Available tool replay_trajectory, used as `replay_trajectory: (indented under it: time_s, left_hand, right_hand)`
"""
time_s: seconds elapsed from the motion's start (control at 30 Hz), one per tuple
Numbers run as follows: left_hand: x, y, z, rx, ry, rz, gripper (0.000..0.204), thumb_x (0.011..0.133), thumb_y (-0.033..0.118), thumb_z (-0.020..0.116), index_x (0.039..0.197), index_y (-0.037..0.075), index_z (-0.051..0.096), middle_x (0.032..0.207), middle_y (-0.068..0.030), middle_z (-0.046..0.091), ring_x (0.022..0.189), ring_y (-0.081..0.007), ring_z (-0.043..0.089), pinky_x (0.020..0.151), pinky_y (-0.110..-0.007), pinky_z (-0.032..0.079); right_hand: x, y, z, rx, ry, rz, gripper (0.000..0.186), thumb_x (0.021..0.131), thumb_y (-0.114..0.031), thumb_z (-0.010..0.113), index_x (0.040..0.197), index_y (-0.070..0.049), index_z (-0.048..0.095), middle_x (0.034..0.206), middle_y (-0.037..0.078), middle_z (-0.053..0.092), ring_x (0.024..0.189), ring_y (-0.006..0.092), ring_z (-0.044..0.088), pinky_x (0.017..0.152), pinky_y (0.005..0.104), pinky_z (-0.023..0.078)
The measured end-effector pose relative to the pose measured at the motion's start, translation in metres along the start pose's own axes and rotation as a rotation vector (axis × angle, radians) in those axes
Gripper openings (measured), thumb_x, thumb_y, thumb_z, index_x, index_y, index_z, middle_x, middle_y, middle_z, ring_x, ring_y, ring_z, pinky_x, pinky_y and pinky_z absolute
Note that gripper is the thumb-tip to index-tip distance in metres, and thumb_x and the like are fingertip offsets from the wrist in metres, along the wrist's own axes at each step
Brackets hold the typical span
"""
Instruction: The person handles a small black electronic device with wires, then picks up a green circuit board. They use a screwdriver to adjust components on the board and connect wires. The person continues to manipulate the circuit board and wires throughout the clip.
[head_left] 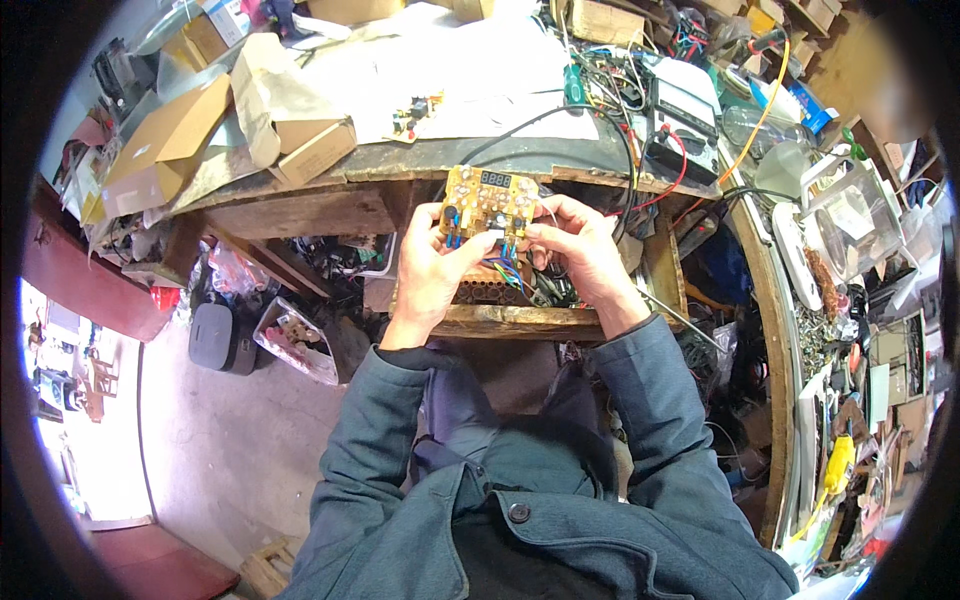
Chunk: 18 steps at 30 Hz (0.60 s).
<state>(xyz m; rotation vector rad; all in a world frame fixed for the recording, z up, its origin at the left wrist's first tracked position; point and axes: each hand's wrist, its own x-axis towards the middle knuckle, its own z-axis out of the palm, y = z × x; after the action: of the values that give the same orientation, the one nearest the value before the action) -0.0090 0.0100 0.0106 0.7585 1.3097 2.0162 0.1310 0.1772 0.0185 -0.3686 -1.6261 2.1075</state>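
Both hands hold a yellowish-brown circuit board (pixel 490 205) in front of the workbench's near edge. A dark four-digit display sits along its far side, and small components cover its face. My left hand (pixel 440 255) grips the left edge, with the thumb lying over the lower part. At the right edge, my right hand (pixel 580 250) is closed with thumb and fingers near the board's lower right corner. Blue, green and purple wires (pixel 512 268) hang below the board. Beneath it an open wooden drawer (pixel 540 318) holds a brown perforated piece and loose parts.
Cardboard boxes (pixel 165 150) lie on the bench's left side. A smaller board with components (pixel 418 115) rests on white paper. Tangled cables, a green-handled screwdriver (pixel 573 84) and a grey-black device (pixel 683 115) occupy the right. A cluttered side shelf (pixel 835 330) runs along the right.
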Motion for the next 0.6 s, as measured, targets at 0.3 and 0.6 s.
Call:
replay_trajectory:
  time_s: [0.3,0.6]
  left_hand:
    - [0.0011,0.0025,-0.0010,-0.069,-0.022,-0.007,0.045,0.092,0.000,0.077,0.127,-0.003,0.047,0.111,-0.0175,0.073,0.092,-0.0220,0.077,0.072,-0.034,0.067]
    - [0.0025,-0.0020,-0.0012,-0.069,-0.028,0.007,0.047,0.092,0.001,0.078,0.129,-0.003,0.048,0.111,-0.0173,0.072,0.092,-0.0212,0.076,0.074,-0.033,0.067]
  right_hand:
    - [-0.0015,-0.0048,0.0032,0.045,-0.057,0.001,0.021,0.093,-0.003,0.074,0.113,-0.002,0.067,0.089,0.006,0.073,0.071,0.0104,0.066,0.066,0.0247,0.054]
    - [-0.0036,-0.0070,0.0057,0.009,-0.042,-0.041,0.025,0.088,0.003,0.078,0.110,-0.002,0.067,0.091,0.005,0.072,0.072,0.0090,0.063,0.066,0.0248,0.052]
